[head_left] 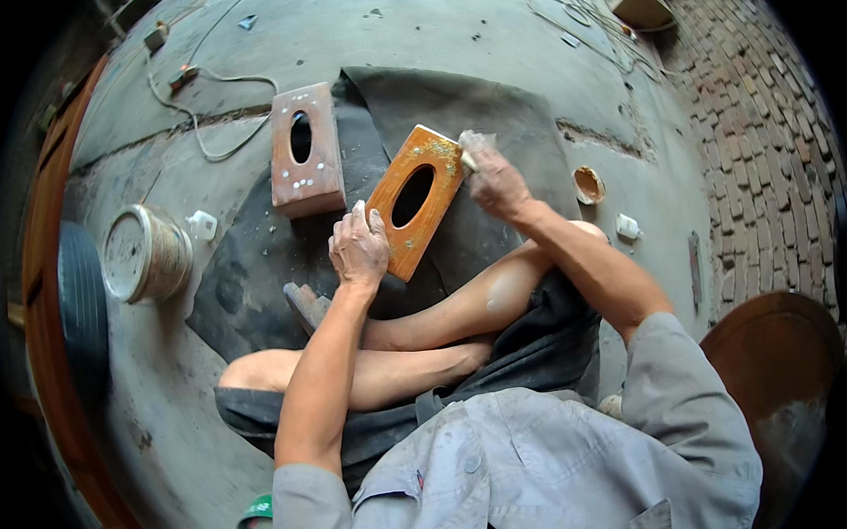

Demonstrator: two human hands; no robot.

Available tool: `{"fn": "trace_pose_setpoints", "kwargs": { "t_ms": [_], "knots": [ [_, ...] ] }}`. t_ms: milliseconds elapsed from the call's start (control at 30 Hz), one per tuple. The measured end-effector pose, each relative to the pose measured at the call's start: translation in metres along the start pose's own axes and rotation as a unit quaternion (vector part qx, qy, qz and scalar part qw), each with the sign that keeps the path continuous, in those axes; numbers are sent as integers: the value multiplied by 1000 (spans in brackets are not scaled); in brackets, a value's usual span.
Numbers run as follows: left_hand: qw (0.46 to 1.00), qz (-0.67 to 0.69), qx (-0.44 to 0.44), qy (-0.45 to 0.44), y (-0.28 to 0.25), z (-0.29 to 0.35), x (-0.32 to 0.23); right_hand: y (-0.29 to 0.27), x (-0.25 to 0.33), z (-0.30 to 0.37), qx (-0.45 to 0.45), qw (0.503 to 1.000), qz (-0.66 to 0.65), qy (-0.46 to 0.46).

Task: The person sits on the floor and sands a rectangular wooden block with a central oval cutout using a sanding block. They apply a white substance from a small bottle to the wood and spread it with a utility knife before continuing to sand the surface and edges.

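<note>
An orange-brown wooden tissue box (395,208) with an oval opening stands tilted in front of my crossed legs. Pale, rough patches mark its far end. My left hand (358,245) grips the box by its left edge, fingers dusty with white. At the far right corner, my right hand (497,180) pinches a small pale flat piece (468,160) against the edge; its kind is unclear, and the fingertips are a little blurred. A second tissue box (319,170), duller reddish brown with white filler spots, rests to the left, touched by neither hand.
A dark sheet (492,103) covers the concrete floor beneath the boxes. To the left are a lidded bucket (148,253), a small white bottle (202,225) and a tyre (82,304). On the right lie a round tub (589,185) and another white bottle (627,227). Cables (194,114) trail farther off.
</note>
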State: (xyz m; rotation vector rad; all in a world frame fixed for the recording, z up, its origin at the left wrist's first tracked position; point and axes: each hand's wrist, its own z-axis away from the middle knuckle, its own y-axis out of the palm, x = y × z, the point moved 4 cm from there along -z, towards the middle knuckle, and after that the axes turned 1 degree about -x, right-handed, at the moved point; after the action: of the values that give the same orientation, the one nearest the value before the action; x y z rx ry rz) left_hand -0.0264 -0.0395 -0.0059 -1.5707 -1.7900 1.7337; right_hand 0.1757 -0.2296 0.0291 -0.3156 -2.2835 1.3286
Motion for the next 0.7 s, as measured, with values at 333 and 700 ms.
{"fn": "trace_pose_setpoints", "kwargs": {
  "t_ms": [333,700],
  "knots": [
    [997,-73,-25,26,9,-11,-13,26,27,4,53,987,31,146],
    [996,-76,-36,20,7,-12,-10,65,21,-50,62,998,18,21]
  ]
}}
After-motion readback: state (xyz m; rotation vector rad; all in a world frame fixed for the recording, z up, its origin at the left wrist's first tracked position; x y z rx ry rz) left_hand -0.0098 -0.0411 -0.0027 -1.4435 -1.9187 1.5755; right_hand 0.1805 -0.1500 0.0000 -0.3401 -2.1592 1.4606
